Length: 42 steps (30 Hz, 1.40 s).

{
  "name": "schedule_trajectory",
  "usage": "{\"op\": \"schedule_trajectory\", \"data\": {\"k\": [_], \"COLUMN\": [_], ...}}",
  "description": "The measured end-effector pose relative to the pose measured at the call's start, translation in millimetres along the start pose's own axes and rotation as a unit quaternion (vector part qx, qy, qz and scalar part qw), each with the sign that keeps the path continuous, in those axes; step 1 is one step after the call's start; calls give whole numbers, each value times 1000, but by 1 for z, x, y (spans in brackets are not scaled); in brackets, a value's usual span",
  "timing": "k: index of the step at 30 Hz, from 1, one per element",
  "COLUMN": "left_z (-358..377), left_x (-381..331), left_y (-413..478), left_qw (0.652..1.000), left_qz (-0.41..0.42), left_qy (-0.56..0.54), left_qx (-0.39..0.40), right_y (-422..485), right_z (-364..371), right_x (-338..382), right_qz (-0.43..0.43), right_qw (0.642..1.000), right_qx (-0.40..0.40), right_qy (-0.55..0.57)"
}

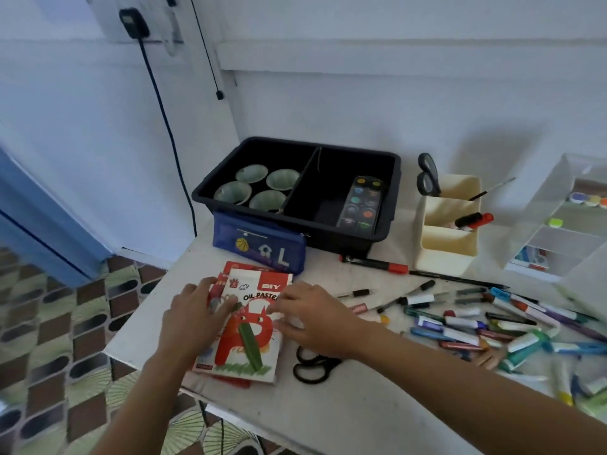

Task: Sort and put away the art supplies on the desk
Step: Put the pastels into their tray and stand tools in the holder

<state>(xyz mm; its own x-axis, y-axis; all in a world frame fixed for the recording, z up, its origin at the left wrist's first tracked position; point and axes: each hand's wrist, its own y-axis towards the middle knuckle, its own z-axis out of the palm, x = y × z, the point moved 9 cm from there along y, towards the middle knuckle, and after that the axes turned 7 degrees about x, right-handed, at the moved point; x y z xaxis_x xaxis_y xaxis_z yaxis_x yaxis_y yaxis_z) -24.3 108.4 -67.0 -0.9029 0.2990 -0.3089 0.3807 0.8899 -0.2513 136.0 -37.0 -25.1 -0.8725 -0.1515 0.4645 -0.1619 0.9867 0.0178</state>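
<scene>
Clearly left hand [193, 318], right hand [315, 318] on box [262, 286] — "DIY OIL PASTE".

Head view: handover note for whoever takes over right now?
Left hand and right hand: both rest on the pastel box, which lies on a stack of similar boxes.
Done: four cups and the palette are in the bin; scissors and markers are in the holder.
Left: pastel boxes, pencil case, loose scissors, pen pile at right.
</scene>
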Motion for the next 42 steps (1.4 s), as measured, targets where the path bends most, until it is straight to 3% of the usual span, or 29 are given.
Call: {"op": "schedule_trajectory", "data": {"k": [4,7,12,16,19,24,32,38,42], "left_z": [-4,0,0,-7,-15,-20,20,85,113], "left_x": [0,-1,-19,-40,-54,-84,-150,-236,-296], "left_y": [1,0,-9,-12,-14,-21,-39,-83,-117], "left_qw": [1000,1000,988,952,918,874,842,804,771], "left_qz": [9,19,75,110,128,137,101,138,160], "left_qy": [-16,-18,-132,-283,-368,-448,-480,-484,-475], "left_qx": [-24,6,7,45,73,133,226,316,392], "right_y": [19,25,18,9,-1,-29,-99,-186,-256], "right_z": [24,34,24,10,-1,-22,-63,-84,-98], "right_x": [14,12,-13,-37,-54,-74,-95,-122,-135], "right_qz": [-13,-1,88,152,190,214,226,317,350], "right_qw": [995,992,995,984,952,861,783,775,746], "right_qx": [43,67,-3,-67,-117,-193,-307,-356,-421], "right_qy": [-85,-111,-39,64,211,420,491,415,380]}}
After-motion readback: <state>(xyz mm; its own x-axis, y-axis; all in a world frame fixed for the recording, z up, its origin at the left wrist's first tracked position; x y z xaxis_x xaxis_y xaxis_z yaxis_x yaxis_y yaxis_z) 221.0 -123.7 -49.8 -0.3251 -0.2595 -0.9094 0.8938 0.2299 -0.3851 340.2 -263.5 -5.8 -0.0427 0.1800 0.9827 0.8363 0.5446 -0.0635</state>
